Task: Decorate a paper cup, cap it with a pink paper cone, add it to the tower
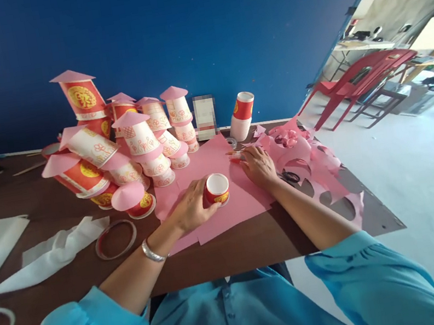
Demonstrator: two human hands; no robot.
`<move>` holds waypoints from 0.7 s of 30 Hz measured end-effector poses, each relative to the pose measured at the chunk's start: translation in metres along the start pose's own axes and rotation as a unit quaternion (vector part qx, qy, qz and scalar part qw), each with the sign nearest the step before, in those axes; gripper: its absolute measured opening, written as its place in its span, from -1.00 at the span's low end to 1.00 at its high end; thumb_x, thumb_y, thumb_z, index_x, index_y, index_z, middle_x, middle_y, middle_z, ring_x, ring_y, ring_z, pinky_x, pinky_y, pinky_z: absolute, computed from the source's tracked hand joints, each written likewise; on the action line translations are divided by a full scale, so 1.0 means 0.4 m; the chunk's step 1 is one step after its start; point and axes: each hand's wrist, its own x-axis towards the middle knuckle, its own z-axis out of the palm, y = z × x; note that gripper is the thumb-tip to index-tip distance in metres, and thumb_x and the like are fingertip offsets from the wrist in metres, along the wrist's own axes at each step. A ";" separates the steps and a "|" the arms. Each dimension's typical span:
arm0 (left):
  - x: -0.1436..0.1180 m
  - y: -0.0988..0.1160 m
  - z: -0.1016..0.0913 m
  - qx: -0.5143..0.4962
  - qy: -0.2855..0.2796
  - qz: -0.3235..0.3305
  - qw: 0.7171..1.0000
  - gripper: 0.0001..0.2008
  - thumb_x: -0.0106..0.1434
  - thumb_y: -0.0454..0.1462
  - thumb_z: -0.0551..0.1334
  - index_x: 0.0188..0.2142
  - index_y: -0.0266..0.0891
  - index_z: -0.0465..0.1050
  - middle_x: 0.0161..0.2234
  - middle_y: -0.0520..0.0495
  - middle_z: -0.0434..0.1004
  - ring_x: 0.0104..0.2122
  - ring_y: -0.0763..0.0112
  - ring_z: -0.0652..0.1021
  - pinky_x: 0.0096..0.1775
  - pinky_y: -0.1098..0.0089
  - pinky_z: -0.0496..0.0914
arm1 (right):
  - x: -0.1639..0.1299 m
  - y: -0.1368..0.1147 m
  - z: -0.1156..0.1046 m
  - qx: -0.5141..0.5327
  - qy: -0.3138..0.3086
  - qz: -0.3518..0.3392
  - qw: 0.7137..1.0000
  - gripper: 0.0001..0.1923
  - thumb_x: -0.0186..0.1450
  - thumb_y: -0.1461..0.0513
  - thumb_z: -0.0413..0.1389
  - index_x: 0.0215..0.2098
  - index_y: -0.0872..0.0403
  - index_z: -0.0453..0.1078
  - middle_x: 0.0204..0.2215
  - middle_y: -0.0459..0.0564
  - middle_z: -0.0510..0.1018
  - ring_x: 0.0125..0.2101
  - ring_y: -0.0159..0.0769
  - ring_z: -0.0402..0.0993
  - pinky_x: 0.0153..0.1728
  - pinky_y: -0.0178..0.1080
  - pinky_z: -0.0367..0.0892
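My left hand (191, 206) grips a small red and white paper cup (217, 187) that stands upside down on a pink paper sheet (225, 211). My right hand (258, 166) rests on the same sheet just right of the cup, fingers closed around a thin pen-like object (236, 155) whose tip points left. Behind the sheet stands a pile of cups with pink paper cone lids (130, 143).
A short stack of red and white cups (243, 115) stands at the back. Pink paper with round cut-outs (318, 168) and scissors (289, 176) lie at the right. A tape roll (115, 239) and white paper (50, 257) lie left. The table's right edge (373, 203) drops to the floor; red chairs (357, 81) stand beyond.
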 end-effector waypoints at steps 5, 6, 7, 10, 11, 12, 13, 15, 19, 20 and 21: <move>-0.002 -0.017 0.005 0.007 0.043 0.005 0.999 -0.29 0.28 -0.30 0.32 0.37 -0.20 0.12 0.24 -0.34 0.46 0.23 -0.06 0.51 0.21 -0.05 0.48 | 0.007 0.022 0.013 -0.009 -0.008 0.030 0.999 -0.75 0.47 0.20 0.11 0.02 0.10 0.54 0.04 0.17 0.60 0.06 0.03 0.38 -0.01 -0.06 0.30; -0.003 -0.018 0.004 0.001 0.049 0.008 0.999 -0.26 0.28 -0.31 0.30 0.40 -0.20 0.08 0.27 -0.35 0.42 0.26 -0.06 0.48 0.23 -0.06 0.47 | 0.007 0.024 0.014 -0.009 -0.009 0.034 0.999 -0.75 0.49 0.19 0.09 0.02 0.09 0.54 0.03 0.17 0.60 0.05 0.01 0.39 -0.02 -0.07 0.29; -0.003 -0.018 0.002 -0.008 0.053 0.011 0.998 -0.23 0.28 -0.32 0.29 0.42 -0.21 0.04 0.30 -0.37 0.38 0.29 -0.07 0.46 0.24 -0.06 0.46 | 0.009 0.026 0.014 -0.009 -0.009 0.038 0.999 -0.74 0.51 0.20 0.06 0.01 0.09 0.55 0.02 0.16 0.61 0.04 0.00 0.39 -0.03 -0.07 0.29; -0.004 -0.012 -0.009 -0.045 0.063 0.023 0.997 -0.20 0.31 -0.32 0.26 0.46 -0.19 -0.03 0.32 -0.38 0.33 0.30 -0.03 0.43 0.25 -0.07 0.44 | 0.013 0.037 0.010 -0.009 -0.009 0.047 0.999 -0.74 0.50 0.23 0.04 -0.03 0.07 0.58 -0.02 0.15 0.62 0.02 -0.01 0.40 -0.06 -0.07 0.29; -0.003 -0.010 -0.012 -0.057 0.074 0.028 0.995 -0.21 0.32 -0.31 0.27 0.46 -0.19 -0.04 0.31 -0.37 0.33 0.29 -0.02 0.44 0.25 -0.07 0.45 | 0.015 0.042 0.009 -0.009 -0.008 0.050 0.999 -0.76 0.48 0.24 0.07 -0.06 0.06 0.59 -0.03 0.14 0.62 0.02 0.00 0.40 -0.07 -0.07 0.30; -0.002 -0.008 -0.015 -0.068 0.089 0.034 0.993 -0.21 0.33 -0.29 0.27 0.46 -0.18 -0.03 0.30 -0.36 0.34 0.27 0.00 0.45 0.24 -0.07 0.45 | 0.017 0.047 0.008 -0.007 -0.007 0.053 0.999 -0.78 0.46 0.25 0.10 -0.10 0.05 0.60 -0.04 0.14 0.62 0.01 0.00 0.40 -0.08 -0.07 0.31; -0.001 -0.006 -0.018 -0.075 0.108 0.040 0.991 -0.23 0.34 -0.27 0.27 0.45 -0.16 -0.02 0.29 -0.35 0.35 0.25 0.01 0.45 0.23 -0.07 0.46 | 0.019 0.052 0.007 -0.005 -0.004 0.056 0.998 -0.80 0.45 0.24 0.12 -0.13 0.04 0.61 -0.04 0.14 0.62 0.00 0.00 0.40 -0.08 -0.06 0.31; 0.002 -0.004 -0.022 -0.082 0.150 0.051 0.984 -0.26 0.35 -0.24 0.28 0.43 -0.15 0.03 0.26 -0.33 0.36 0.21 0.05 0.47 0.18 -0.05 0.49 | 0.023 0.061 0.007 0.002 0.003 0.060 0.998 -0.82 0.42 0.23 0.15 -0.16 0.03 0.62 -0.04 0.14 0.61 -0.02 0.01 0.40 -0.07 -0.05 0.33; 0.006 -0.004 -0.029 -0.101 0.225 0.057 0.967 -0.33 0.36 -0.22 0.31 0.39 -0.13 0.14 0.16 -0.26 0.39 0.10 0.14 0.50 0.09 0.05 0.53 | 0.031 0.067 0.002 0.022 0.018 0.072 0.997 -0.83 0.39 0.24 0.17 -0.11 0.04 0.59 0.01 0.15 0.60 0.03 0.03 0.41 -0.01 -0.01 0.36; 0.007 -0.004 -0.031 -0.107 0.237 0.058 0.964 -0.35 0.36 -0.21 0.32 0.38 -0.13 0.16 0.14 -0.24 0.40 0.07 0.17 0.50 0.06 0.08 0.54 | 0.032 0.064 -0.004 0.035 0.033 0.075 0.996 -0.83 0.39 0.24 0.17 -0.09 0.05 0.57 0.02 0.16 0.60 0.04 0.04 0.42 0.02 0.00 0.36; 0.008 -0.004 -0.033 -0.110 0.245 0.057 0.962 -0.37 0.36 -0.21 0.32 0.36 -0.12 0.19 0.12 -0.23 0.41 0.04 0.19 0.51 0.03 0.10 0.54 | 0.032 0.059 -0.014 0.054 0.056 0.076 0.994 -0.83 0.39 0.23 0.18 -0.08 0.06 0.55 0.02 0.16 0.60 0.05 0.04 0.43 0.05 0.02 0.36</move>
